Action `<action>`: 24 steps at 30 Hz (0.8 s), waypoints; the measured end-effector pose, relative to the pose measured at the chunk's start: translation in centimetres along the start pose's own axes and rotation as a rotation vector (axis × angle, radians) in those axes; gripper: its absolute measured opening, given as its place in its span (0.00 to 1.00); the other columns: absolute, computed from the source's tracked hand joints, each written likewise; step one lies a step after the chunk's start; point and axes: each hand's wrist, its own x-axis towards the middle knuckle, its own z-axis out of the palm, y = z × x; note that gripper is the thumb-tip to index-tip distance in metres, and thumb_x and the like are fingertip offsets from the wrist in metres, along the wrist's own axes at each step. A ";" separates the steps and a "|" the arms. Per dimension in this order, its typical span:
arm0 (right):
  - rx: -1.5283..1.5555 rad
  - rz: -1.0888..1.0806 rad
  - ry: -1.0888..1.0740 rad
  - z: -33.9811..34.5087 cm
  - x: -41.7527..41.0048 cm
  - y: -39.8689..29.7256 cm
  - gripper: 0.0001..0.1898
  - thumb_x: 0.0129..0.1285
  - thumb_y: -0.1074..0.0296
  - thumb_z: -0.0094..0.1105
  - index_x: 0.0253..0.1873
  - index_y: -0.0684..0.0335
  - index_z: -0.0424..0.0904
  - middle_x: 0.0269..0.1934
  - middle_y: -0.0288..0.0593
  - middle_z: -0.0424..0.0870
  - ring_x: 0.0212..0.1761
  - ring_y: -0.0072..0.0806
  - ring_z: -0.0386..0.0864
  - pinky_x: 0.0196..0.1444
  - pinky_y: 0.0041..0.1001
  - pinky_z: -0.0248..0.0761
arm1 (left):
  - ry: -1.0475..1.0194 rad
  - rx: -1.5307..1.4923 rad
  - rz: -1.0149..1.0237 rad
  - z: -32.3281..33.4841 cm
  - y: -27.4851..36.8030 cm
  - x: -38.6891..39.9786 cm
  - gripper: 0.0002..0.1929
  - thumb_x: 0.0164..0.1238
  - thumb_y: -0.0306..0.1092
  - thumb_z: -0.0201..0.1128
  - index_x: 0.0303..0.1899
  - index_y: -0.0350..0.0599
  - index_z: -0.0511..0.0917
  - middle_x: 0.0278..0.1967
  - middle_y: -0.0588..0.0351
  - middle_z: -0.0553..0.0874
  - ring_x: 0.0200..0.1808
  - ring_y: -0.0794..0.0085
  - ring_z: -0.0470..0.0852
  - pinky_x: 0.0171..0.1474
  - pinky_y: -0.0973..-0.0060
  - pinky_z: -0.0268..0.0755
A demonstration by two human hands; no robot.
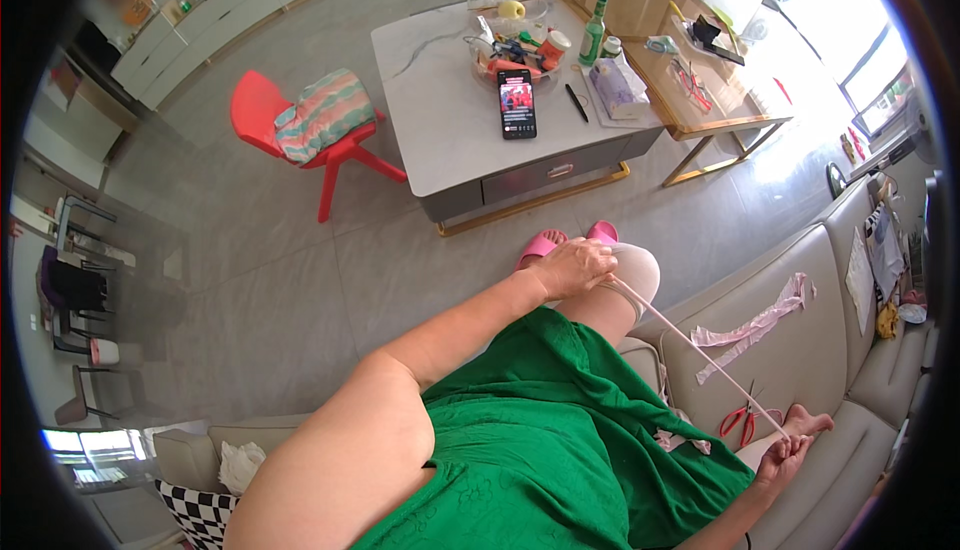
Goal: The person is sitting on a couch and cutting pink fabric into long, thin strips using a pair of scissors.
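A thin pale pink cord (694,347) runs taut and diagonal between my two hands. Its upper end is pinched in my left hand (574,266), which rests at my knee beside a white knee sleeve (637,276). My right hand (783,460) grips the lower end near my bare foot on the sofa. Red-handled scissors (742,421) lie on the seat just left of that foot. Crumpled strips of pink fabric (757,321) are spread on the sofa cushion. A smaller pink scrap (681,441) lies on my green dress (525,430).
Ahead stands a coffee table (442,55) with a phone (517,104), a pen (577,103), a tissue pack (619,89), a green bottle (592,31) and a cluttered tray. A glass-topped table (637,2) adjoins it. A red chair (255,111) holds a striped cushion (326,111). The beige sofa (795,370) is at right.
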 end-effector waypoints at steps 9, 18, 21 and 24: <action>0.043 0.036 0.076 -1.1 0.8 0.0 0.13 0.72 0.59 0.46 0.32 0.57 0.64 0.17 0.29 0.57 0.12 0.14 0.50 0.08 0.14 0.49 | 0.066 -0.197 -0.036 0.2 -0.8 -0.3 0.13 0.65 0.40 0.56 0.28 0.40 0.75 0.34 0.51 0.75 0.42 0.58 0.74 0.46 0.63 0.66; 0.014 0.018 0.129 -3.7 1.9 -0.6 0.14 0.72 0.59 0.46 0.30 0.57 0.63 0.16 0.30 0.58 0.11 0.15 0.52 0.08 0.13 0.52 | -0.010 -0.540 -0.114 0.4 -1.6 0.1 0.14 0.67 0.39 0.57 0.26 0.38 0.74 0.28 0.51 0.75 0.34 0.65 0.74 0.40 0.70 0.66; -0.022 0.007 0.175 -4.2 2.1 -0.6 0.16 0.72 0.59 0.46 0.28 0.57 0.63 0.16 0.30 0.59 0.11 0.15 0.52 0.08 0.13 0.53 | -0.074 -0.487 -0.318 0.3 -1.6 0.0 0.18 0.66 0.43 0.59 0.23 0.39 0.73 0.20 0.56 0.74 0.25 0.72 0.73 0.32 0.73 0.66; 0.001 0.044 0.266 -4.6 2.3 -0.4 0.18 0.71 0.57 0.46 0.26 0.56 0.61 0.15 0.30 0.57 0.11 0.16 0.50 0.09 0.13 0.51 | -0.049 -0.741 -0.387 0.3 -1.6 -0.3 0.21 0.65 0.47 0.61 0.19 0.41 0.71 0.15 0.62 0.72 0.18 0.78 0.70 0.25 0.77 0.63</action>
